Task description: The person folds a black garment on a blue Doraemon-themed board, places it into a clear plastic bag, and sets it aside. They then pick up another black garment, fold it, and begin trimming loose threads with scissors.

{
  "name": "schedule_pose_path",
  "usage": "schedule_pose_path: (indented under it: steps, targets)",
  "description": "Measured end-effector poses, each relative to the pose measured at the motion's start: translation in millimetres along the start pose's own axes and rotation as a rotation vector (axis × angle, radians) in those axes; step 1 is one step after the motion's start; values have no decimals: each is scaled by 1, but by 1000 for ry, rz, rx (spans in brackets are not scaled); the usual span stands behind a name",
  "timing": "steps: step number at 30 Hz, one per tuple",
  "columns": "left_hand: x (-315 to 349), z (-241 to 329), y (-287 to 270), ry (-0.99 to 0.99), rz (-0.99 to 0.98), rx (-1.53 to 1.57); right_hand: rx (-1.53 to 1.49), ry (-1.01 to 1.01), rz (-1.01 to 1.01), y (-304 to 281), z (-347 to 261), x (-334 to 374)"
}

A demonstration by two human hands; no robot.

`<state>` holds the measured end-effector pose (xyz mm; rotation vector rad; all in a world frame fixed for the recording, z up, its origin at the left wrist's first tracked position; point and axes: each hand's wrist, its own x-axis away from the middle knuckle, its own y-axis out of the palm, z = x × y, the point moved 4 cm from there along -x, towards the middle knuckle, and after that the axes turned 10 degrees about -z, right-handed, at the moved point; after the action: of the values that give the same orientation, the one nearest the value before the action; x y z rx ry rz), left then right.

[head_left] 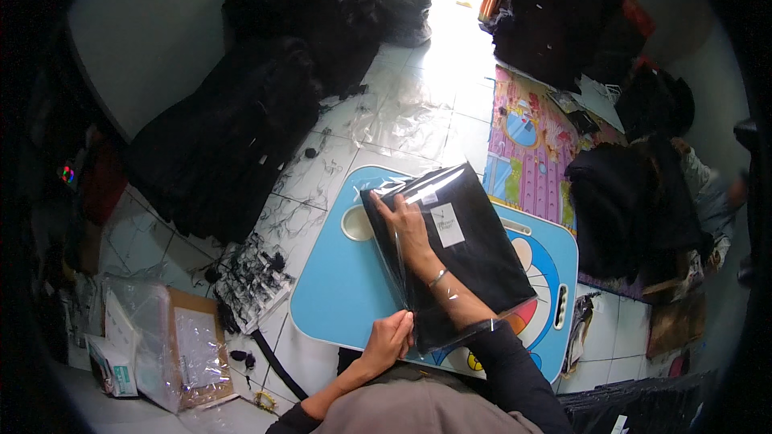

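Note:
A folded black garment (474, 249) with a white tag (447, 226) on top lies inside a clear plastic bag (437, 185), on a light-blue lap table (326, 273). The bag's open end faces me. My right hand (410, 229) reaches through that end and lies over the garment, fingers spread toward the far left corner; a bracelet circles the wrist. At the near left corner, my left hand (389, 339) pinches the edge of the plastic.
Big heaps of black cloth stand left (229, 128) and far right (555, 16). Loose plastic (402, 104) and black lint litter the white tiled floor. A colourful mat (535, 141) lies to the right, near a person (712, 185). A clear plastic box (145, 329) sits lower left.

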<state>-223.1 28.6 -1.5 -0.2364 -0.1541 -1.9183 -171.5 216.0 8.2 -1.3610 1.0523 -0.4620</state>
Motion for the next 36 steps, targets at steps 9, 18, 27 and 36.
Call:
schedule_pose_path:
  steps: [9, 18, 27, 36]
  targets:
    - [-117, 49, -110, 372, 382, -788, -9, -109, -90, 21, 7, -9]
    - [-166, 18, -137, 217, 322, -1187, -184, -321, -407, -55, -23, 151]
    - [-146, 36, -132, 425, 501, -918, -863, -102, -412, -122, 11, 186]
    - [-37, 7, -115, 203, 459, -586, -126, 653, 56, -59, 136, 160]
